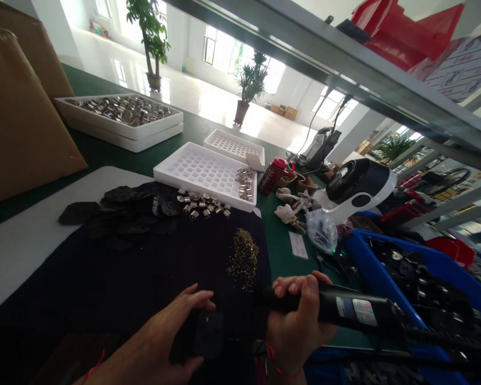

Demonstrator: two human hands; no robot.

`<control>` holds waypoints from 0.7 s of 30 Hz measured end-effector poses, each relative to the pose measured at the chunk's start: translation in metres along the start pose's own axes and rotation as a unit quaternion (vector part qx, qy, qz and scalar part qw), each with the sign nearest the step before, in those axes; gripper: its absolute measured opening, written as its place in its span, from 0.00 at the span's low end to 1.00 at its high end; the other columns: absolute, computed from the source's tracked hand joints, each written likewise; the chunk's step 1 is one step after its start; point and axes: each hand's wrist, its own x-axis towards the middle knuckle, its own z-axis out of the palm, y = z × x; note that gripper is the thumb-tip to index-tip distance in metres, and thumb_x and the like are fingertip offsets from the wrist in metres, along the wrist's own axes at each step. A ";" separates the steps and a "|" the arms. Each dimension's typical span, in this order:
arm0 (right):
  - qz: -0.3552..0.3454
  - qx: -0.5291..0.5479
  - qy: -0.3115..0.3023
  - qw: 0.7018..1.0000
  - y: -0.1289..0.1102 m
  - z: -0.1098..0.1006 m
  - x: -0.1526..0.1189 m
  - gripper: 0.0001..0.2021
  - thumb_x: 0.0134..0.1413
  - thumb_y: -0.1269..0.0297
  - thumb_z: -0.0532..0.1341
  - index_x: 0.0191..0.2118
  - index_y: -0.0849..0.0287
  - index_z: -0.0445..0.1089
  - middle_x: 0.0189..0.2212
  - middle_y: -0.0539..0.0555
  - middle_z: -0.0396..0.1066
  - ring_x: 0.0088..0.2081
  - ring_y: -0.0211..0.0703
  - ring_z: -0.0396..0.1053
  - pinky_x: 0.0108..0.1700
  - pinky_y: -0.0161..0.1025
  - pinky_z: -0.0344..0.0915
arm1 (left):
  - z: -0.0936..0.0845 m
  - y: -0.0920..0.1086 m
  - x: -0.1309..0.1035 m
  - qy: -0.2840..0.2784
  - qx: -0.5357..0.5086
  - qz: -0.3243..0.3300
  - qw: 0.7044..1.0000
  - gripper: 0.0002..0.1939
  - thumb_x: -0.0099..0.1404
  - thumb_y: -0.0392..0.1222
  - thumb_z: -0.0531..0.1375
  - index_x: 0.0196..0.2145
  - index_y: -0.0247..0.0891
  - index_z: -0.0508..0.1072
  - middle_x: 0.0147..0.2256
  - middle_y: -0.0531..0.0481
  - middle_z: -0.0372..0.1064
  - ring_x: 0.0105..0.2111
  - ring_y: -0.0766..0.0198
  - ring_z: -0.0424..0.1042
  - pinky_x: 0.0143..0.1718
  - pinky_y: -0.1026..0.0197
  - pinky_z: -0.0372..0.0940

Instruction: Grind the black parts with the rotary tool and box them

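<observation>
My right hand point(294, 326) is wrapped round a black electric screwdriver point(336, 305), which lies almost level with its tip pointing left. A black plastic part point(209, 331) is held by my left hand point(172, 326), fingers on its far side and thumb nearer me. The tip is close to this part; whether they touch I cannot tell. Beyond both hands, a heap of tiny brass-coloured screws point(244, 254) lies on a dark cloth point(176, 267). Several small silvery metal cylinders point(204, 206) and a pile of flat black pieces point(128, 208) lie farther back.
A white cell tray point(184, 176) stands behind the cylinders, and stacked white trays point(132, 140) hold more metal parts. Rightward are a red bottle point(273, 174), a small fan point(356, 184) and a blue bin point(385, 272) of black parts. A metal shelf point(304, 48) crosses overhead.
</observation>
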 end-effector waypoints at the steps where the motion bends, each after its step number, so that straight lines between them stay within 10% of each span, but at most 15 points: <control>1: -0.001 0.001 -0.002 1.000 -0.001 0.000 0.000 0.11 0.57 0.63 0.72 0.42 0.55 0.72 0.20 0.39 0.65 0.19 0.34 0.64 0.27 0.36 0.69 | 0.000 0.000 0.000 -0.001 0.001 0.003 1.000 0.49 0.52 0.27 0.64 0.68 0.56 0.56 0.53 0.57 0.81 0.57 0.53 0.81 0.69 0.50 0.65; 21: 0.082 0.087 -0.109 0.987 -0.032 0.007 -0.031 0.03 0.62 0.64 0.67 0.41 0.55 0.74 0.19 0.40 0.64 0.15 0.32 0.61 0.21 0.32 0.68 | 0.008 -0.014 -0.013 -0.063 -0.075 -0.060 0.993 0.49 0.53 0.28 0.66 0.70 0.53 0.58 0.59 0.51 0.77 0.69 0.44 0.67 0.72 0.37 0.58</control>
